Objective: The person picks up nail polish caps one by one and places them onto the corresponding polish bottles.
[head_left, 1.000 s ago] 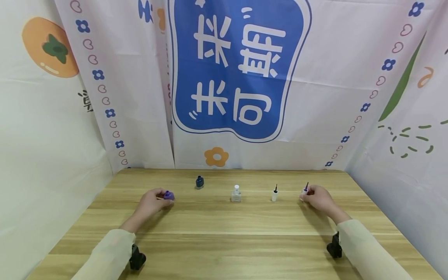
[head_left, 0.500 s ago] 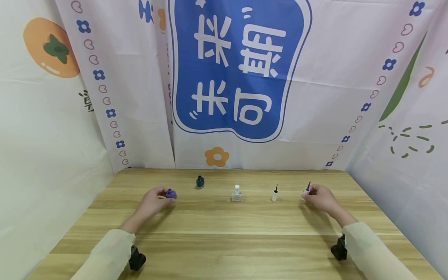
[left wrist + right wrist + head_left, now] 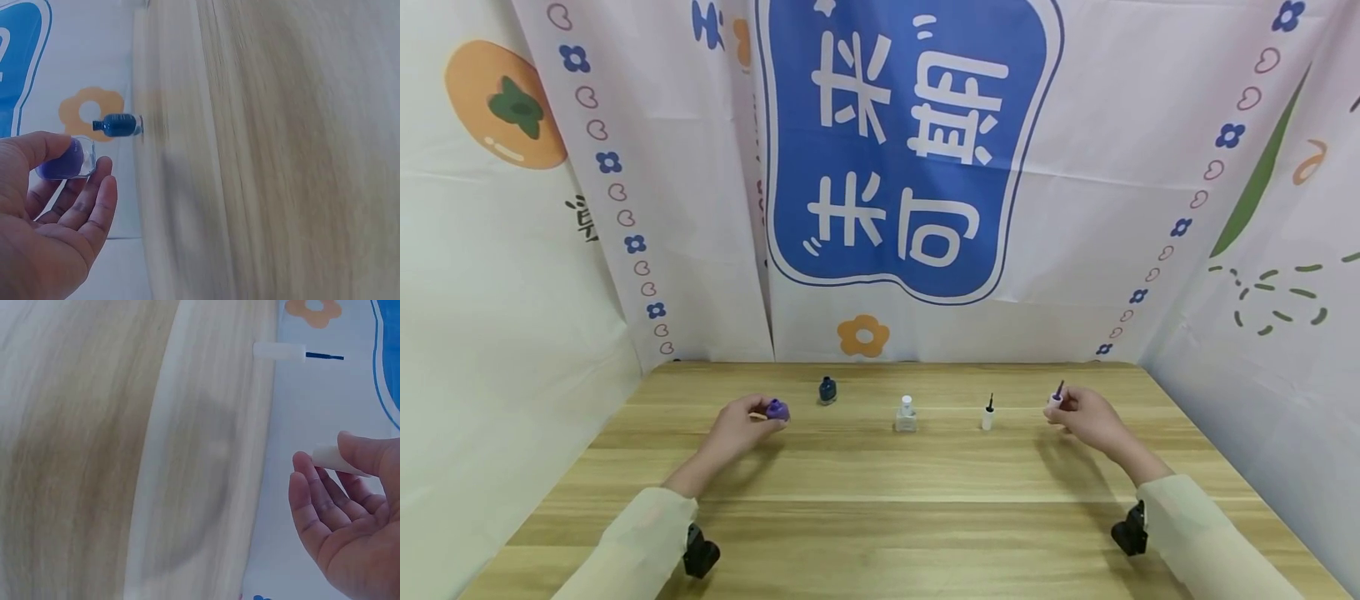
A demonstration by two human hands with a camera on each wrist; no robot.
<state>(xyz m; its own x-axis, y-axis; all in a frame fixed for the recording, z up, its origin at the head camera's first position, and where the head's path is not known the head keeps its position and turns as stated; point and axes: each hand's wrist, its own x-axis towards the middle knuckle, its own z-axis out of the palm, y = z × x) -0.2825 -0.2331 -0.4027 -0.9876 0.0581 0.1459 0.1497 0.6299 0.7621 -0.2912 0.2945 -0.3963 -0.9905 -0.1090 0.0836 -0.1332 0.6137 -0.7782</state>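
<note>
My left hand pinches a small uncapped nail polish bottle of purple polish between thumb and fingers. In the left wrist view this purple bottle shows a clear glass base, held off the table. My right hand pinches a white nail polish cap, its purple-tinted brush pointing up. Much of that cap is covered by the thumb in the right wrist view. Right of the left hand stands an open dark blue polish bottle. Left of the right hand, another white cap stands upright with a dark brush.
A clear bottle with a white cap stands mid-table, between the dark blue bottle and the standing cap. The wooden table ends at a printed cloth backdrop, with cloth walls on both sides.
My left hand has moved slightly right with the purple bottle. My right hand has lifted the white cap a little. The things standing on the table stay in place.
</note>
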